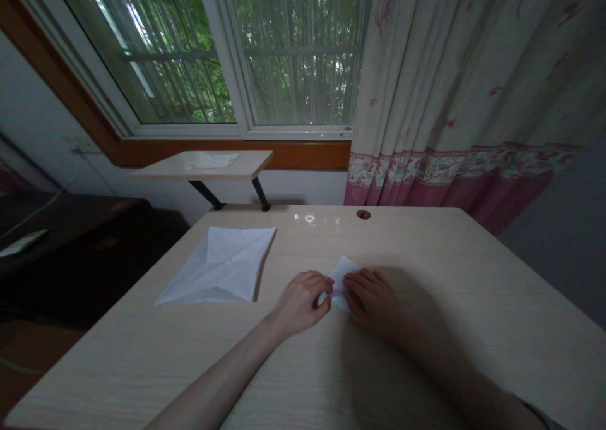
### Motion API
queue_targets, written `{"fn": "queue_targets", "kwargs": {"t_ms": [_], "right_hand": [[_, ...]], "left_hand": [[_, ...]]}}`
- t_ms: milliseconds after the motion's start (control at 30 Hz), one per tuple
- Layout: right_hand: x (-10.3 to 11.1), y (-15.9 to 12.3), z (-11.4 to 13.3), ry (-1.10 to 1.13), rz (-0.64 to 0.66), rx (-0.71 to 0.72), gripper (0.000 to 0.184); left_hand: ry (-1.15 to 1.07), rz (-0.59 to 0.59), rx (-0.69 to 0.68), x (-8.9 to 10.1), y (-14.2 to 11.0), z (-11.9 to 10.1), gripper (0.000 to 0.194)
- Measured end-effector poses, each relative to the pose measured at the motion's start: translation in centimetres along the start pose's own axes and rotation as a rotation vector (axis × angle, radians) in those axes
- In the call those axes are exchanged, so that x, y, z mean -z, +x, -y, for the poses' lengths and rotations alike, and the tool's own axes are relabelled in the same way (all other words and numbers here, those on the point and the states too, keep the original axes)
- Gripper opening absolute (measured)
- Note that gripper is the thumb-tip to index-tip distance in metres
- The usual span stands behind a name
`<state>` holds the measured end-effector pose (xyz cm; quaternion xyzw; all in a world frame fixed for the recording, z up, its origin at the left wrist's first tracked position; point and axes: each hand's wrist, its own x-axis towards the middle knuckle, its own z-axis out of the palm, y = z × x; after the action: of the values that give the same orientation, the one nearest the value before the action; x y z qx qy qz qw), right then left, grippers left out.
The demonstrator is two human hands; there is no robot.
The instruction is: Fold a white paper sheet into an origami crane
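The left hand [303,297] curls its fingers and holds the left corner of a small folded white paper [343,268] with fingertips and thumb nearly together. The right hand [376,300], its fingers bent and close together, holds the paper's right side; its grip beneath the fingers is partly hidden. The paper lies between the two hands, near the middle of the bench [449,247], with one corner pointing away from the person.

To the left, well apart from the hands, a larger white sheet [231,266] lies spread out, marked by creases that cross near its middle. Beyond the paper, a round hole [363,215] sits close to the bench's far edge. At the far left corner, a raised shelf [165,168] on two dark legs [261,194] carries another white piece [215,160]. Behind stand a window [293,83] with greenery outside and, to its right, a patterned curtain [421,101] with a pink lower band.
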<state>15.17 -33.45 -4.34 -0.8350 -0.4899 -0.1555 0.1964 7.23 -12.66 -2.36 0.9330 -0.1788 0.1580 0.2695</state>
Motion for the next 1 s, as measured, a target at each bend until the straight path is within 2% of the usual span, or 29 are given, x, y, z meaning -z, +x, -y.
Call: {"fn": "queue_targets", "kwargs": {"t_ms": [100, 300, 500, 700, 800, 1000], "right_hand": [[0.0, 0.1, 0.0, 0.005, -0.004, -0.024, 0.019], [-0.2, 0.1, -0.1, 0.032, -0.018, -0.027, 0.021], [-0.5, 0.2, 0.0, 0.009, -0.01, -0.062, 0.017], [-0.8, -0.1, -0.5, 0.005, 0.019, -0.03, 0.018], [-0.9, 0.0, -0.6, 0.024, -0.013, -0.044, 0.018], [-1.1, 0.2, -0.5, -0.007, -0.014, -0.048, 0.018]], "left_hand": [[0.012, 0.002, 0.013, 0.0, 0.1, -0.1, 0.006], [0.04, 0.026, 0.056, -0.2, 0.1, 0.2, 0.013], [0.01, 0.001, 0.068, -0.5, 0.2, 0.1, 0.015], [-0.026, -0.05, 0.133, -0.7, 0.1, 0.1, 0.021], [-0.035, -0.052, 0.113, -0.9, 0.1, 0.3, 0.024], [-0.019, -0.045, 0.06, -1.2, 0.1, 0.6, 0.018]]}}
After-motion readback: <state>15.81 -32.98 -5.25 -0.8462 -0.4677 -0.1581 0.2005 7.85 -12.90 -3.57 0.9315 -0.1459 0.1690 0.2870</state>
